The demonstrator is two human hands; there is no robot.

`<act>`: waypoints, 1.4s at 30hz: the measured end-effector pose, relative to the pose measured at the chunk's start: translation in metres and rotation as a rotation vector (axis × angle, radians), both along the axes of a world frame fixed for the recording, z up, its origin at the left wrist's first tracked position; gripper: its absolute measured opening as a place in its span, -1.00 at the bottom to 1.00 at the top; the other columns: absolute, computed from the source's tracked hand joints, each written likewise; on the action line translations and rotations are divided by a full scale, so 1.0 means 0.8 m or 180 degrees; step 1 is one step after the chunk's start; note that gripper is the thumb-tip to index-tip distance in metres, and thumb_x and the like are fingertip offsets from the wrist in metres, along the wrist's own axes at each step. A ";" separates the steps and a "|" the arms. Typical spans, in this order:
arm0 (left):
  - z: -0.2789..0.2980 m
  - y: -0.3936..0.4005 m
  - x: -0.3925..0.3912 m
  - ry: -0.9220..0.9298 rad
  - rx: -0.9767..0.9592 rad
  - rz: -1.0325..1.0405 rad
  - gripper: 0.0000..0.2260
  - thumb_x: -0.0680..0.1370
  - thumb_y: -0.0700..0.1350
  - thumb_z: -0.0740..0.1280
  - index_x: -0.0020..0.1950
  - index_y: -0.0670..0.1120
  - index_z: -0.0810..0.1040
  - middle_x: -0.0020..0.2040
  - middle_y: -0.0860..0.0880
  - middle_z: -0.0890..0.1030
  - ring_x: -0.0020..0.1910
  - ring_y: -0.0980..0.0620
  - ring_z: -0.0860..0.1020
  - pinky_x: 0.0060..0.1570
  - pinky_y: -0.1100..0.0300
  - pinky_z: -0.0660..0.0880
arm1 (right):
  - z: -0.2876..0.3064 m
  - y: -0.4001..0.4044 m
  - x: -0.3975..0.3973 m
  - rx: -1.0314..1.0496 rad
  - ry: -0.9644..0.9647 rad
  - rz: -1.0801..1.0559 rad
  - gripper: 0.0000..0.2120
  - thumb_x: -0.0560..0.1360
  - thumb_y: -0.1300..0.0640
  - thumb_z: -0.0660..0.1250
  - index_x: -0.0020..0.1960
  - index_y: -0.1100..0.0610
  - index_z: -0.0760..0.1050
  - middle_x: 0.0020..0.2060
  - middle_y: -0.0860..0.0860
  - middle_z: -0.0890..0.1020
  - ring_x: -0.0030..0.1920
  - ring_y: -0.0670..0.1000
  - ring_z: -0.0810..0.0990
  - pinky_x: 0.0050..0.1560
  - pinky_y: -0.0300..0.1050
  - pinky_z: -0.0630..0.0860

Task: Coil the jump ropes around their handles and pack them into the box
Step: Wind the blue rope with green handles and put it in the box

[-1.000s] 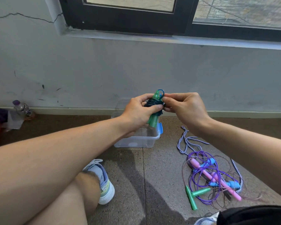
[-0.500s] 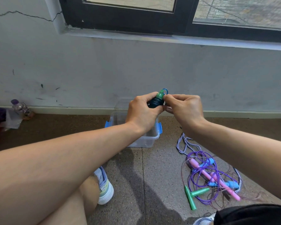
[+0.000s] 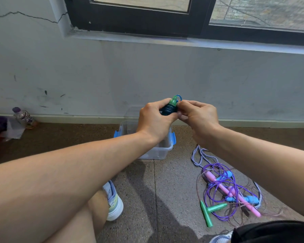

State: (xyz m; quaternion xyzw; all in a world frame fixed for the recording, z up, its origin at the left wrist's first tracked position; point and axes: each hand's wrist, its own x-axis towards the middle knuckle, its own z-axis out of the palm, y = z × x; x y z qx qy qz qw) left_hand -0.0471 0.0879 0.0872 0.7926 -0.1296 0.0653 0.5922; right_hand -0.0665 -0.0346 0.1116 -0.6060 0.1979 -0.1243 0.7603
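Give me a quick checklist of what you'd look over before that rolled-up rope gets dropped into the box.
1. Bundle held firmly: ok. The left hand grips the coiled rope bundle.
2. Loose end secured: cannot tell. The right hand pinches at the blue loop by the green handle tip; whether it is tucked is hidden by fingers.
3. Box open, no lid on it: ok. The clear box sits lidless below the hands.
4. Room inside the box: cannot tell. The arms cover most of it.
5. Path down free: ok. Nothing shows between bundle and box.
6. Other ropes coiled: not ok. The tangled ropes lie loose on the floor.
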 end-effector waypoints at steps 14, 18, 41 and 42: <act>0.002 -0.006 -0.006 -0.0348 0.0248 0.0119 -0.63 0.41 -0.04 0.56 0.19 0.15 0.66 -0.08 0.03 0.68 -0.07 0.05 0.61 0.00 0.12 0.55 | -0.007 -0.001 0.004 -0.0464 -0.0083 -0.0030 -0.92 0.44 0.29 0.42 -0.15 0.20 0.70 -0.25 0.11 0.72 -0.25 -0.03 0.68 -0.19 -0.20 0.60; 0.002 -0.009 0.005 -0.0059 0.0046 0.0058 -0.60 0.38 -0.07 0.58 0.20 0.09 0.67 -0.05 0.08 0.71 -0.05 0.13 0.64 0.05 0.15 0.58 | -0.003 -0.002 0.008 -0.0233 0.0003 -0.0057 -0.99 0.45 0.28 0.46 -0.13 0.22 0.64 -0.25 0.11 0.71 -0.29 -0.04 0.68 -0.26 -0.26 0.57; 0.000 0.016 0.021 0.1450 -0.0534 -0.1035 -0.79 0.49 -0.24 0.47 0.07 -0.02 0.62 -0.09 -0.12 0.65 -0.07 -0.12 0.66 -0.13 -0.11 0.57 | 0.001 -0.013 0.012 -0.0257 0.0137 0.0540 -0.75 0.43 0.43 0.42 -0.04 0.16 0.47 -0.26 0.07 0.58 -0.26 0.02 0.60 -0.19 -0.18 0.57; 0.001 0.018 0.021 0.1521 -0.0542 -0.1074 -0.78 0.50 -0.24 0.46 0.11 -0.04 0.61 -0.08 -0.12 0.65 -0.07 -0.12 0.66 -0.12 -0.11 0.56 | -0.001 -0.014 0.012 -0.0279 0.0117 0.0557 -0.75 0.43 0.43 0.42 -0.04 0.15 0.47 -0.26 0.07 0.58 -0.24 0.02 0.60 -0.16 -0.17 0.57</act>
